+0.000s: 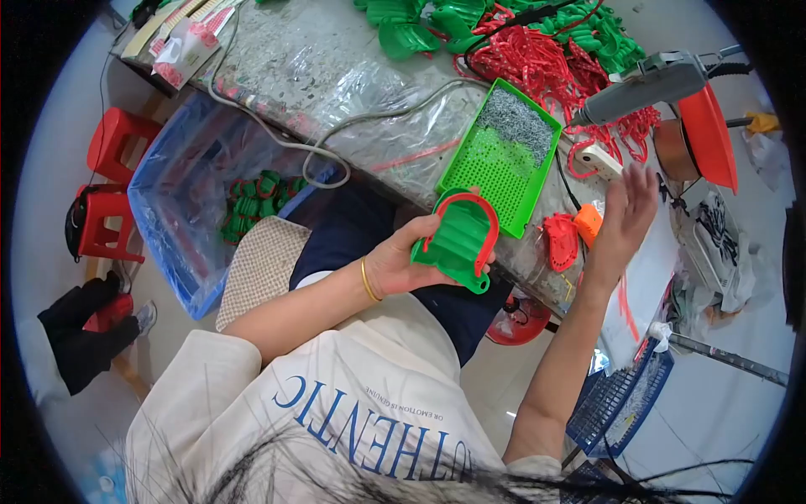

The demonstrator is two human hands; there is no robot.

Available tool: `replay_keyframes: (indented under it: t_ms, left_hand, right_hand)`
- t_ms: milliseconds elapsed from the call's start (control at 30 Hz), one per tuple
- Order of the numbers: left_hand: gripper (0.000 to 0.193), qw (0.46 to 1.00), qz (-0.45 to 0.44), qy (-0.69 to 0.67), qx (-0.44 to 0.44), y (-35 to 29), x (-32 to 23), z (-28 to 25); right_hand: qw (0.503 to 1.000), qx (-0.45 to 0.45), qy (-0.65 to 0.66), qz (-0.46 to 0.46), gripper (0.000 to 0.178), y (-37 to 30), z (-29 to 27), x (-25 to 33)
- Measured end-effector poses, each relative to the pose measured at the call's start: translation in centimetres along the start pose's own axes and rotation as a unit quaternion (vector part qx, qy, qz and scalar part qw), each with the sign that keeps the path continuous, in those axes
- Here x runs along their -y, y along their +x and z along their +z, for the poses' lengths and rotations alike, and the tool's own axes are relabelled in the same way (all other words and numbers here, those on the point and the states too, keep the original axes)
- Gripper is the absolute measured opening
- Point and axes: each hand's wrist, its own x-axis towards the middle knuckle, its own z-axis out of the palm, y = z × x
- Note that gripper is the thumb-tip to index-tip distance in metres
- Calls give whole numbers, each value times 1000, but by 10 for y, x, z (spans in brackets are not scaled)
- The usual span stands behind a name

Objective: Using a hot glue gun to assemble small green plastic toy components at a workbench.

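Observation:
My left hand (401, 254) is closed around a green plastic piece (460, 238), a curved shell with a small ring at its lower end. A red U-shaped strip (485, 220) lies along the shell's rim. Over the right side of the table, my right hand (628, 210) is raised with its fingers extended, and nothing shows in it. Beyond its fingertips hangs a grey electric screwdriver (642, 91), apart from the hand. Between my hands sits a green perforated tray (504, 189) with many small screws (518, 122) heaped at its far end.
Red strips (537, 71) and green shells (407, 34) are piled at the table's back. A red moulded piece (561, 241) and an orange block (589, 223) lie right of the tray. A lined blue bin (172, 181) with finished-looking pieces stands left. A cable (277, 139) crosses the table edge.

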Motion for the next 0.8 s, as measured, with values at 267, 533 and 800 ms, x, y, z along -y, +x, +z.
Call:
replay_keyframes:
  t_ms: [267,533,800]
  left_hand:
    - [82,999,-36,-5,-24,-4,-1,3]
    - [61,998,-24,-39,-40,4,-5,10]
    - [61,995,2,-95,-44,12,-16,18]
  right_hand:
    - [989,11,141,-34,58,97,26,10]
    - [929,292,227,32,54,122,28,34]
    - [838,462,283,-60,73,83,23,67]
